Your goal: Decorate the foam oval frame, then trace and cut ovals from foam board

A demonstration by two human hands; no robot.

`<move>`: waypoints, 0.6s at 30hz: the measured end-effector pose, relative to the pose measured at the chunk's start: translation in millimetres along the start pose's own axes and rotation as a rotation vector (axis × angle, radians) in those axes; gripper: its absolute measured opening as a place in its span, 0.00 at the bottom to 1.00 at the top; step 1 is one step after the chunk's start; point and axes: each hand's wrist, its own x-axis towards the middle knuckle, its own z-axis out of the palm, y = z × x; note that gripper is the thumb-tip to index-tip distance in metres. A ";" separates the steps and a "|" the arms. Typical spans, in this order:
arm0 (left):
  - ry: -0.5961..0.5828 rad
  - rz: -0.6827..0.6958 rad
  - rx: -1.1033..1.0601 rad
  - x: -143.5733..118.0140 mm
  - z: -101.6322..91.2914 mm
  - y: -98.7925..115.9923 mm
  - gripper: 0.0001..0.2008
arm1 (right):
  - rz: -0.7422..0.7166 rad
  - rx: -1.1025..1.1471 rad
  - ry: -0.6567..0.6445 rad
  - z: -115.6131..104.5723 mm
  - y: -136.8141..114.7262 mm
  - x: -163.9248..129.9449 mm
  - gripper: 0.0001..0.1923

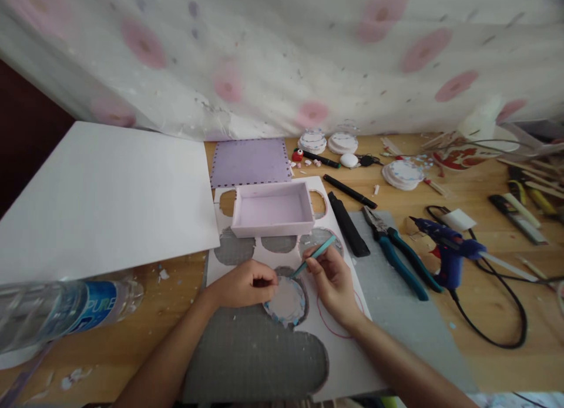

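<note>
Wooden table (462, 314): left hand (244, 283) pins foam disc (286, 302), right hand (332, 284) grips teal pen (314, 256)

Home craft workstation. Evidence: wooden tabletop (440, 349) w/ blue hot-glue gun (445, 252), teal-handled pliers (399, 252), black marker pens (350, 191), white foam board sheet (101, 196), lilac foam box (272, 209), grey cutting mat (251, 355); floral fabric (282, 55) at rear.

left hand (247, 283) steadying foam disc (286, 302), right hand (332, 281) gripping pen (314, 256)
</note>
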 end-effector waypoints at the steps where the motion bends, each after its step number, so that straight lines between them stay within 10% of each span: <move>1: 0.001 0.000 -0.001 -0.1 0.1 -0.2 0.09 | 0.001 0.000 0.002 0.0 0.4 -0.2 0.05; 18: -0.002 -0.008 -0.010 0.6 -0.2 0.9 0.09 | -0.017 0.008 0.012 -0.5 0.3 0.9 0.04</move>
